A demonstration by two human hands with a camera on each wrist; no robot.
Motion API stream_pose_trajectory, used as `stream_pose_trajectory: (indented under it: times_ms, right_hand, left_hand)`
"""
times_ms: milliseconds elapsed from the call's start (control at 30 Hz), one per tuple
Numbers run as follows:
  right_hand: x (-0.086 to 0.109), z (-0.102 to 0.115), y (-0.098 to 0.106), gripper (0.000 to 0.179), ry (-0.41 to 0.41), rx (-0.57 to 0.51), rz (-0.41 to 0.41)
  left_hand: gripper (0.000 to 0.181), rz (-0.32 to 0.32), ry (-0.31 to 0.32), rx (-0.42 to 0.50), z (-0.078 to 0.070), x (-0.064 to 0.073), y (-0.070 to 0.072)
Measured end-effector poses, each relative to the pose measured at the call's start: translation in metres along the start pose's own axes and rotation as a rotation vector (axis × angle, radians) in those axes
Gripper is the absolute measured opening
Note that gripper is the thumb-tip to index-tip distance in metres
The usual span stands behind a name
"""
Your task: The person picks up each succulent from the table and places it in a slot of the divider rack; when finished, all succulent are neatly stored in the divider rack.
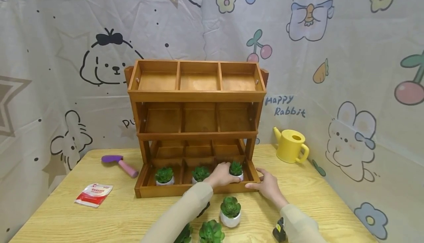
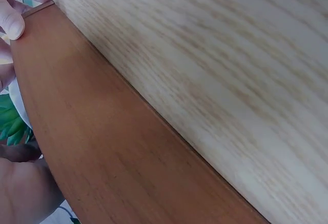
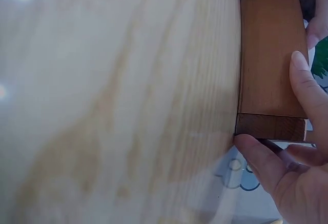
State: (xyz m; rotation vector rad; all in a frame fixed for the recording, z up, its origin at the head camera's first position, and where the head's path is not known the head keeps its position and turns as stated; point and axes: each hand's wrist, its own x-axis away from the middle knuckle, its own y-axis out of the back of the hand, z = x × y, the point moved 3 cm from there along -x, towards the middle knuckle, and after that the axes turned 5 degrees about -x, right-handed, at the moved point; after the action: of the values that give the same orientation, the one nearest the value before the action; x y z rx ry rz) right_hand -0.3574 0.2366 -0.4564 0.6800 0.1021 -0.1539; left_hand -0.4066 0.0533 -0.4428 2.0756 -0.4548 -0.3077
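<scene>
My left hand [image 1: 222, 176] holds a small potted succulent [image 1: 236, 168] by its white pot, in the right compartment of the wooden shelf's [image 1: 195, 189] bottom tier. Thumb in front, my right hand [image 1: 269, 187] grips the right front corner of that tier; in the right wrist view its thumb [image 3: 303, 78] lies on the front board and other fingers are at the end. Two more potted succulents stand in the bottom tier, one at left [image 1: 164, 176] and one in the middle [image 1: 200, 173], partly hidden. The left wrist view shows mostly the front board [image 2: 113, 116].
In front of the shelf stand a potted succulent [image 1: 230, 211] and other green plants [image 1: 211, 232], partly cut off. A small black object [image 1: 279, 231] lies by the right sleeve. A yellow watering can [image 1: 290, 146], a purple-and-pink hand tool [image 1: 120, 164] and a red-and-white packet [image 1: 94, 195] are around.
</scene>
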Motion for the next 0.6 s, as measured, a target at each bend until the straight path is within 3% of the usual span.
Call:
stream_pose_trajectory:
  times_ms: [333, 600]
  right_hand:
    - [0.0, 0.0002, -0.0011, 0.079, 0.008, 0.05, -0.011]
    - [-0.0015, -0.0005, -0.0027, 0.076, 0.003, 0.04, -0.007]
  left_hand:
    - [0.079, 0.009, 0.03, 0.014, -0.0027, 0.0037, 0.0005]
    - [0.079, 0.051, -0.017, -0.035, -0.0013, 0.004, 0.0032]
